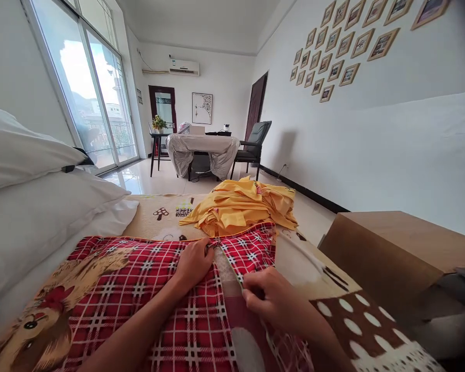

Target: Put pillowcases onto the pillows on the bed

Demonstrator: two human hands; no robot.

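Note:
A red plaid cloth [139, 289] with a cartoon animal print lies spread over a patterned bed cover [302, 263]. My left hand [196, 261] is closed on the cloth's far edge, near the middle. My right hand [265, 292] is closed on the edge of a folded-over plaid part to the right. Between my hands a gap shows the bed cover beneath. Just beyond the plaid cloth, a heap of yellow cloth [244, 204] lies crumpled on the bed.
White pillows [42, 196] are stacked at the left. A large cardboard box [391, 248] stands at the right beside the bed. Farther back are a covered table [203, 144], a black chair [253, 147] and a glass door [101, 93].

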